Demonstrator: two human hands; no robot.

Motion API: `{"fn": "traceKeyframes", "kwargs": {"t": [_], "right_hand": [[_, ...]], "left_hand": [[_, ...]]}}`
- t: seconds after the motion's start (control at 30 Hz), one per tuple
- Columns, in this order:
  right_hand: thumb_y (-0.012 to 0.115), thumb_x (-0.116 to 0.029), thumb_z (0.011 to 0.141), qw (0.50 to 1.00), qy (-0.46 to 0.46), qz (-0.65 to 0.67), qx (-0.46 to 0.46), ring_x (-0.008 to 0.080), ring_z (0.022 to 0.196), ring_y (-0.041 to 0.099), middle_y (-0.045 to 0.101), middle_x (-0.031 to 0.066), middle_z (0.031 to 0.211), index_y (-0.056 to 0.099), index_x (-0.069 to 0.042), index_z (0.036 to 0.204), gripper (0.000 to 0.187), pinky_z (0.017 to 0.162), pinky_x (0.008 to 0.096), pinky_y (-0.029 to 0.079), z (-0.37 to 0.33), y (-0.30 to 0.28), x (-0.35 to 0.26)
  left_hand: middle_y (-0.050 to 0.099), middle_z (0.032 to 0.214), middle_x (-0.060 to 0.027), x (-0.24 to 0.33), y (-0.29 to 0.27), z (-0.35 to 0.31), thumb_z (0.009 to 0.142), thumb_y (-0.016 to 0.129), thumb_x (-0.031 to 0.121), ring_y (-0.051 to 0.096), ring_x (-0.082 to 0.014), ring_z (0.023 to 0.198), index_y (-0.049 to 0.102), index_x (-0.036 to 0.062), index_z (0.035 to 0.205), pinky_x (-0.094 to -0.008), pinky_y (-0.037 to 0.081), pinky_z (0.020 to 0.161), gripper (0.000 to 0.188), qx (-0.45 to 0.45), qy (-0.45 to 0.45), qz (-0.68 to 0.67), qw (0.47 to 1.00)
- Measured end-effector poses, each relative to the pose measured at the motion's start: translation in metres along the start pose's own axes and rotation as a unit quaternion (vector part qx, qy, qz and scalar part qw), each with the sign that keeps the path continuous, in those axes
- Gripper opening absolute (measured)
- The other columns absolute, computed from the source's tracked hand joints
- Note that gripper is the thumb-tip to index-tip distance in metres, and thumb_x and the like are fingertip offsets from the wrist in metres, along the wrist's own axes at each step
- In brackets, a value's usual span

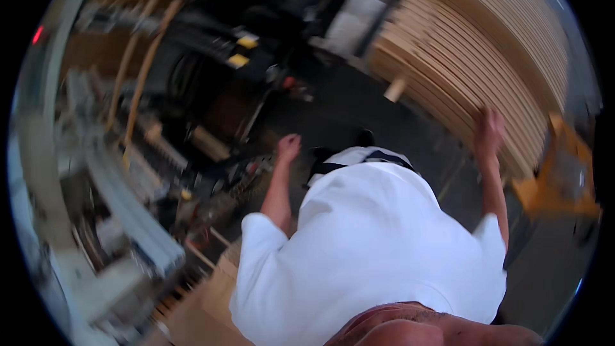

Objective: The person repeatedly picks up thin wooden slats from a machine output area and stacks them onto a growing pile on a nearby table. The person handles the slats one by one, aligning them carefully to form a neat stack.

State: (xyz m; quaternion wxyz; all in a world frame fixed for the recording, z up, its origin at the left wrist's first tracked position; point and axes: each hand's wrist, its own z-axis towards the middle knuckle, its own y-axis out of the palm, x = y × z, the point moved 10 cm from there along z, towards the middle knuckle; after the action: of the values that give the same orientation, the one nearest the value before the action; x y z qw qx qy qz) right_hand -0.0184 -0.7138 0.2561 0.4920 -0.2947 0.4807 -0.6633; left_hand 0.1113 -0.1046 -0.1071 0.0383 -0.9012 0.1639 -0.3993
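Note:
My left hand [289,147] hangs out to the left of my body, over the dark floor. Its fingers look curled in, and nothing shows in them. On the right, my right hand [490,131] is at the near side of a big stack of long light-brown boards [455,57]. Its fingertips overlap the board edges in this view; blur hides whether they touch the wood and how far they are bent.
A short wooden piece [396,89] juts from the stack's left side. An orange-yellow metal stand [560,176] is at the right. Dark machinery with yellow parts [246,41] lies ahead left. Upright wooden poles [147,64], a grey metal rail [131,202] and cardboard [214,301] are at left.

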Motion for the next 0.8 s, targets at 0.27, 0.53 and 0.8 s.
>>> {"fn": "traceKeyframes", "kwargs": {"t": [0.27, 0.53, 0.8], "right_hand": [[0.064, -0.014, 0.088, 0.993, 0.043, -0.045, -0.097, 0.0351, 0.102, 0.058, 0.059, 0.0130, 0.109, 0.059, -0.008, 0.099, 0.014, 0.081, 0.0468, 0.049, 0.017, 0.016, -0.001], [0.061, -0.008, 0.089, 0.991, -0.023, -0.113, -0.066, 0.0349, 0.106, 0.055, 0.058, 0.0122, 0.111, 0.058, -0.009, 0.110, 0.022, 0.086, 0.0460, 0.048, 0.015, 0.018, -0.009], [0.060, -0.004, 0.091, 0.991, -0.116, -0.071, 0.010, 0.0350, 0.104, 0.054, 0.056, 0.0144, 0.111, 0.055, -0.010, 0.131, 0.040, 0.085, 0.0453, 0.047, 0.063, -0.068, -0.148]], "left_hand": [[0.072, 0.089, -0.0114, 0.239, -0.133, -0.041, 0.086, 0.067, 0.022, 0.069, -0.0212, 0.082, 0.070, 0.0054, 0.103, -0.0333, 0.053, 0.077, 0.024, 0.265, 0.262, 0.152, 0.915], [0.067, 0.109, -0.0178, 0.353, -0.376, -0.017, 0.085, 0.061, 0.026, 0.063, -0.0366, 0.103, 0.069, 0.0066, 0.109, -0.0439, 0.051, 0.090, 0.031, 0.488, 0.223, 0.293, 0.791], [0.038, 0.147, -0.0141, 0.420, -0.488, 0.024, 0.089, 0.060, 0.032, 0.034, -0.0356, 0.135, 0.051, 0.0063, 0.136, -0.0449, 0.033, 0.111, 0.055, 0.475, 0.053, 0.426, 0.769]]}}
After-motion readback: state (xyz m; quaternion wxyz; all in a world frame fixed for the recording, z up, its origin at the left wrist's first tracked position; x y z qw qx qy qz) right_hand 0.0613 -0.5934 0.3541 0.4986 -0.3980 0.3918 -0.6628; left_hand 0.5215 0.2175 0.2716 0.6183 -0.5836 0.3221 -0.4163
